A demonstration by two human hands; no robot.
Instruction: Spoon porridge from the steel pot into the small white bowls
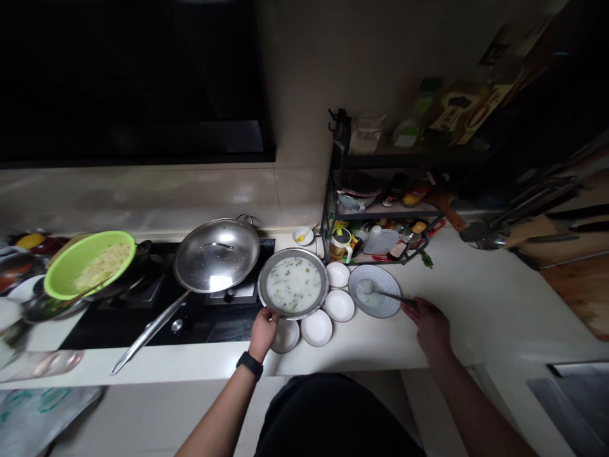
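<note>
My left hand [264,331] pinches the near rim of a round metal basin [325,293], its thumb and fingers closed there. White, milky soup [294,284] with green bits fills much of the basin. In my right hand [432,325] is the handle of a ladle [394,296], its head resting in a grey-blue patterned bowl [391,280]. A little whitish liquid shows in that bowl around the ladle head. Several small white bowls [339,306] stand between the basin and the patterned bowl, their insides plain white.
Left of the basin a lidded wok [216,257] sits on the black stove [200,327], its long handle reaching past the counter's front edge. Further left is a green basin [57,270] of pale shreds. Behind the bowls stands a seasoning rack [335,190]; a small dish [303,236] holds a yellow spoon.
</note>
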